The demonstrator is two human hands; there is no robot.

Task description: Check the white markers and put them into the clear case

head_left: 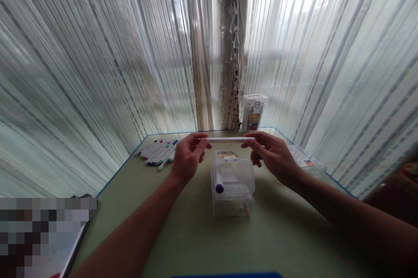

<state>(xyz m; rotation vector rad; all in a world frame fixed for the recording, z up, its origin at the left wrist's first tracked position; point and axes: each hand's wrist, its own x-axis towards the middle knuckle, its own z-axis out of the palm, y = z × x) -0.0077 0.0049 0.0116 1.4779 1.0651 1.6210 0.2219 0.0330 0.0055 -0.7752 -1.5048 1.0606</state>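
Note:
A white marker pen is held level between my two hands, above the far end of a clear plastic box. My left hand pinches its left end, and my right hand grips the right end between thumb and fingers. Below them the clear plastic box rests on the table, with a marker with a purple end in its upper part. To the left of my left hand lies a loose pile of white markers with coloured ends.
At the back edge stands a tall clear case with a printed label. A flat clear package lies beyond my right wrist. String curtains hang around the green table. A dark-edged flat object, partly pixelated, sits at lower left.

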